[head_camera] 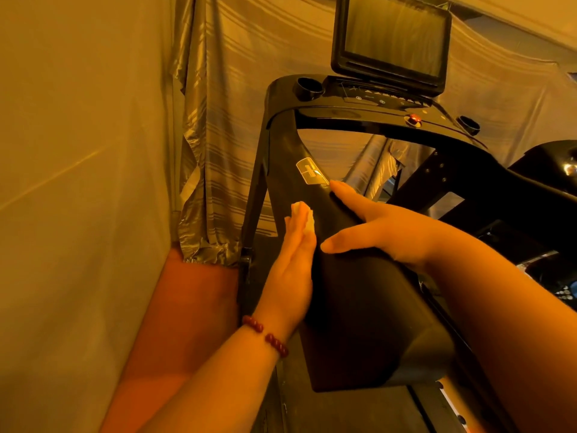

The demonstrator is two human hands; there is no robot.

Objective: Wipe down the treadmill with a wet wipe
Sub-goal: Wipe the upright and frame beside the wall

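At centre, wet wipe [307, 215]: half hidden under our flat left hand [293, 276] on treadmill handrail [359, 301].
Right hand [384, 232]: open astride it, far fingers hidden.

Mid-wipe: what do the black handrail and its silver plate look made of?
Black treadmill handrail: likely moulded plastic, smooth, semi-gloss, showing soft highlights. Silver rectangular plate: looks like polished metal from its bright glint, though metallised plastic is possible.

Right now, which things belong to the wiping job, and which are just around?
In the job: wet wipe, left hand pressing it, treadmill handrail, right hand resting on the rail.
Just around: striped curtain, bead bracelet, wall.
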